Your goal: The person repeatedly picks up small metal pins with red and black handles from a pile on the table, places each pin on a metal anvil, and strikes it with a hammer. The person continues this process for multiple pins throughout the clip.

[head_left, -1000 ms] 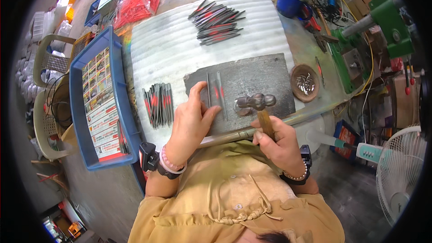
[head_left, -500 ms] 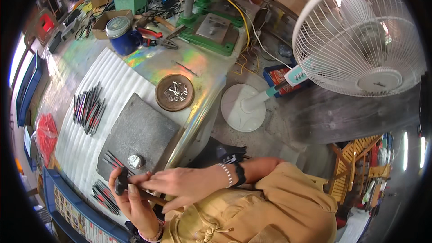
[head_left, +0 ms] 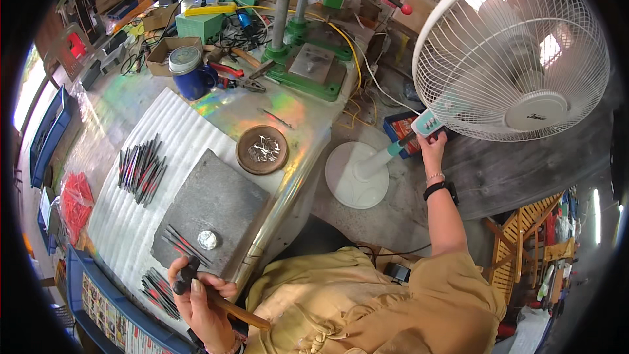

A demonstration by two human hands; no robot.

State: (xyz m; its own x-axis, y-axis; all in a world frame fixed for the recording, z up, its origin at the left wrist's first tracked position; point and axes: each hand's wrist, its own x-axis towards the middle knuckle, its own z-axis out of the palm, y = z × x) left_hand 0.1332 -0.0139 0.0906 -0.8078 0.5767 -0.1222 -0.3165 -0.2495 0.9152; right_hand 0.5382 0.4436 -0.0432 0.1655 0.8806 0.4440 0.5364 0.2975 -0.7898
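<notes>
My left hand [head_left: 204, 305] is closed around a hammer [head_left: 239, 311] with a dark head and a wooden handle, over the table's near edge. Beyond it, a grey stone slab [head_left: 219, 193] carries a small shiny silver metal lump [head_left: 208, 240] and several thin dark rods with red parts [head_left: 185, 246]. Out to the right, my right hand [head_left: 431, 152] reaches to the teal-and-white control box [head_left: 427, 122] on the stand of a white electric fan [head_left: 517, 59]. Thumb and fingers lie at the box's lower end; its exact contact is partly hidden.
White foam sheeting [head_left: 173, 115] lies under the slab and bundles of thin rods [head_left: 142, 169]. A round brown dish [head_left: 262, 149] holds silvery slivers. Farther back stand a blue mug [head_left: 190, 78], pliers [head_left: 246, 83] and a green press [head_left: 308, 59]. The fan's round base [head_left: 357, 177] is right of the table.
My right hand has left the hammer beside my left hand and moved far right to the fan's control box. My left hand keeps the hammer. The view has shifted slightly.
</notes>
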